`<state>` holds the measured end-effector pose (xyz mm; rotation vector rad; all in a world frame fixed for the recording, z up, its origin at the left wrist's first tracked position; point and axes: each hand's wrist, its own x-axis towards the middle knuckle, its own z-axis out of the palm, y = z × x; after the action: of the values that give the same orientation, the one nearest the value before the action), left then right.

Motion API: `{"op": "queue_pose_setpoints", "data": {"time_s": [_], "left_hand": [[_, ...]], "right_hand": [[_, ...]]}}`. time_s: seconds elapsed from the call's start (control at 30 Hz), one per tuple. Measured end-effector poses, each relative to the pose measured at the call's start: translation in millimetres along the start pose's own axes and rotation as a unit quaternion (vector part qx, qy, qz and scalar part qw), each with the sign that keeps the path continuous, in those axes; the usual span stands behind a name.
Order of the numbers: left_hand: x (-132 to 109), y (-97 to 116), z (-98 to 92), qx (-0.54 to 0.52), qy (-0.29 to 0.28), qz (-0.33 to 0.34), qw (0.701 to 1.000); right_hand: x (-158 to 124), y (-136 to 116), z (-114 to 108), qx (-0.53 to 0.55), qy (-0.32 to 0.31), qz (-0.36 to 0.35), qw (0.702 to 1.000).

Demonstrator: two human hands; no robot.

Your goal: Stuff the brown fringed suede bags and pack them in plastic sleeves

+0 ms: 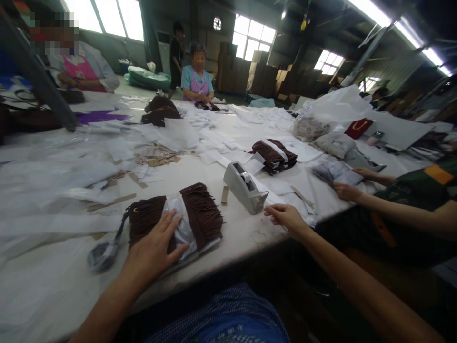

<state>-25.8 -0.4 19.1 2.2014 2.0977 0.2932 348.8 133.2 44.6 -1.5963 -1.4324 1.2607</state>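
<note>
A brown fringed bag (pixel 202 209) lies flat near the table's front edge, with a white paper band (pixel 183 224) around its middle. My left hand (pixel 160 243) rests on the band and the fringe, fingers spread. From the bag's left side hangs a strap with a wrapped end (pixel 102 255). A grey tape dispenser (pixel 244 188) stands to the right of the bag. Just at its cutting end, my right hand (pixel 283 216) is closed in a pinch on the tape, whose clear end hardly shows.
Stacked brown fringed bags (pixel 274 156) lie behind the dispenser. Paper sheets and brown strips (pixel 157 157) cover the left side of the white table (pixel 235 238). At right, a co-worker's hands (pixel 348 190) hold a plastic-wrapped item. Other people sit across the table.
</note>
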Motion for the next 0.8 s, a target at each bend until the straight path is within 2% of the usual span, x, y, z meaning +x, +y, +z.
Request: {"op": "queue_pose_setpoints", "data": {"time_s": [0.07, 0.13, 0.23, 0.3, 0.43, 0.57, 0.67, 0.8], "left_hand": [[-0.5, 0.6, -1.4, -0.004, -0.001, -0.001, 1.0], [-0.9, 1.6, -3.3, -0.013, 0.002, 0.0, 1.0], [-1.2, 3.0, -5.2, -0.029, 0.009, 0.003, 1.0], [-1.4, 3.6, -5.4, -0.037, 0.013, 0.004, 0.999], [-2.4, 4.0, -5.1, -0.044, 0.012, -0.002, 0.999], [-2.9, 4.7, -5.4, -0.049, 0.0, -0.009, 0.999], [-2.3, 5.2, -4.8, -0.051, -0.001, -0.014, 0.999], [-1.1, 4.8, -1.7, -0.052, 0.0, -0.014, 0.999]], "right_hand": [[-10.7, -16.4, 8.2, -0.093, -0.045, -0.09, 0.991], [-16.5, -42.2, 23.5, -0.175, -0.111, -0.198, 0.958], [-9.4, -90.2, 60.0, -0.259, -0.231, -0.347, 0.871], [5.4, -120.3, 92.2, -0.298, -0.309, -0.403, 0.808], [47.6, -160.7, 165.7, -0.371, -0.405, -0.474, 0.689], [86.8, -175.3, 228.4, -0.454, -0.458, -0.517, 0.562], [102.7, -178.8, 256.9, -0.496, -0.485, -0.512, 0.506], [107.5, -181.8, 275.9, -0.536, -0.486, -0.531, 0.441]]}}
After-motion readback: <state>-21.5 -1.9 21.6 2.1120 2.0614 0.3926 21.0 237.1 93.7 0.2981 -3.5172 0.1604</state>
